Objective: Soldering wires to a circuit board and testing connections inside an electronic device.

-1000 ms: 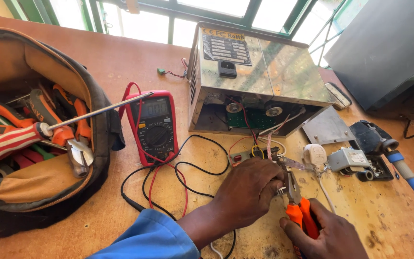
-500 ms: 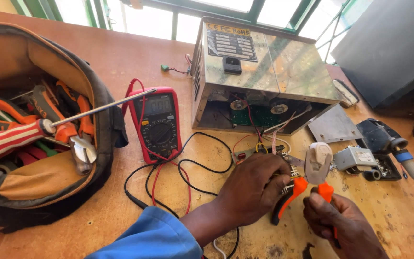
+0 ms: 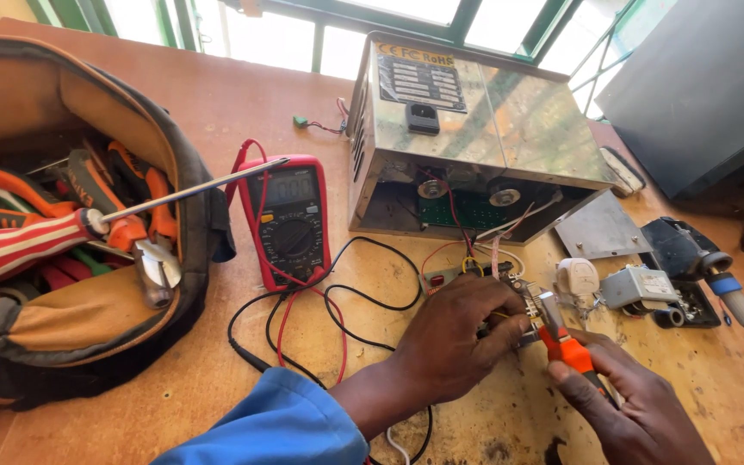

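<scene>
My left hand (image 3: 456,338) presses down on a small circuit board (image 3: 510,284) with coloured wires, which lies on the wooden table (image 3: 243,103). My right hand (image 3: 635,405) grips orange-handled pliers (image 3: 563,337), whose jaws meet the board's right edge beside my left fingers. Thin wires run from the board up into an open metal case (image 3: 475,129) behind it. A red multimeter (image 3: 290,220) lies to the left, its red and black leads looping toward my left wrist.
An open tool bag (image 3: 71,258) at the left holds pliers and a red-and-white striped screwdriver (image 3: 88,228) that sticks out toward the meter. A metal plate (image 3: 600,231), small grey parts (image 3: 639,286) and a blue-handled soldering iron (image 3: 738,301) lie at the right.
My right hand has turned the pliers from handles-up to jaws-up and brought them against the board. My left hand stays on the board. The view has shifted slightly.
</scene>
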